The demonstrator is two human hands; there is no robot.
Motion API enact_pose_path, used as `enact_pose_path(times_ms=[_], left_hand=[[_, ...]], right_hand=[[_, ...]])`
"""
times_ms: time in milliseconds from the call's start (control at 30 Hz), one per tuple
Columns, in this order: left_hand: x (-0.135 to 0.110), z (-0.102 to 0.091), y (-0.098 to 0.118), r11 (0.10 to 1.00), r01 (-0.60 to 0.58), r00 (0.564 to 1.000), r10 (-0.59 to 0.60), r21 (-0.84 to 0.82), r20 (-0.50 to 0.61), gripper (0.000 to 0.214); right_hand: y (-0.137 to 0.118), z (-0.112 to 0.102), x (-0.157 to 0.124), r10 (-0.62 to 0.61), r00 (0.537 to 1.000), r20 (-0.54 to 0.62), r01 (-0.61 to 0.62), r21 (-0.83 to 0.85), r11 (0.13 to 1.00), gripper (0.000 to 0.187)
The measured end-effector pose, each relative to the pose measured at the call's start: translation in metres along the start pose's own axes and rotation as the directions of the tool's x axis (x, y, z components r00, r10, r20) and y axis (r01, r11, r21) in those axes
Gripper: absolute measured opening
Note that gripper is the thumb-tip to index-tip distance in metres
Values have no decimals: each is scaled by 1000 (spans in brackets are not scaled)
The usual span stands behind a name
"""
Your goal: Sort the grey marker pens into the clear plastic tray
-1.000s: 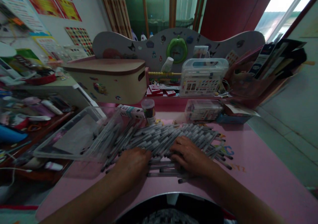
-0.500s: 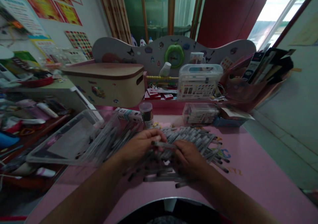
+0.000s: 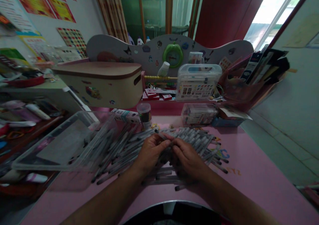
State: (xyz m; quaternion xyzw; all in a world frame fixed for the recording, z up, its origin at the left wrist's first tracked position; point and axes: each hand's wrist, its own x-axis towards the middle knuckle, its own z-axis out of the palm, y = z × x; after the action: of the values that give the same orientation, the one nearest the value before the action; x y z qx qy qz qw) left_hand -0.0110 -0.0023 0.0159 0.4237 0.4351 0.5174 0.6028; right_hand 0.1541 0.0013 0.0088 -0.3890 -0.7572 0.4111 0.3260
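Observation:
A big heap of grey marker pens (image 3: 196, 140) lies across the pink desk (image 3: 251, 181). Over the middle of the heap, my left hand (image 3: 151, 150) and my right hand (image 3: 188, 157) meet with their fingers closed on one grey pen (image 3: 163, 137), held a little above the pile. More pens spill to the left against a clear plastic box (image 3: 62, 145) that is tipped on its side.
Behind the heap stand a small round jar (image 3: 144, 113), a white carton (image 3: 126, 115) and a clear pen case (image 3: 198, 113). Farther back are a cream box with a brown lid (image 3: 99, 82), a clear carry case (image 3: 198, 82) and a green clock (image 3: 172, 55). Cluttered shelves fill the left.
A second ago both hands lay flat on the pile. They lifted, came together over the middle and took hold of one pen. The view shifted slightly.

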Motion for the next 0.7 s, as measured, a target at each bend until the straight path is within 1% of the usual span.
enact_pose_path(times_ms=[67,133,267,367,500,600,700], left_hand=[[1,-3,-3,999,13,1000,-13,-50,-10,22],[2,-6,-2,998,-8,1000,6,-68,-23,23],[1,-8,3,998,-58,998,57,-8,-5,24],[-1,-8,3,998,-62,998,62,25,-14,23],[-3,-11,2,993,-75,996,79,88,-45,20],[-4,-14,2,986,-85,995,92,141,-45,20],[-5,-15,3,988,-63,997,70,139,-43,20]], right_hand=[[0,1,-1,39,999,2,-39,35,999,26],[-1,1,-2,50,999,7,-51,41,998,28],[0,-2,-1,34,997,63,-36,27,999,31],[1,-3,0,32,996,86,-31,-22,999,31],[1,-4,1,48,995,86,-43,-59,997,27],[1,-4,1,53,995,79,-47,-82,996,27],[0,-5,0,43,996,82,-37,-71,997,27]])
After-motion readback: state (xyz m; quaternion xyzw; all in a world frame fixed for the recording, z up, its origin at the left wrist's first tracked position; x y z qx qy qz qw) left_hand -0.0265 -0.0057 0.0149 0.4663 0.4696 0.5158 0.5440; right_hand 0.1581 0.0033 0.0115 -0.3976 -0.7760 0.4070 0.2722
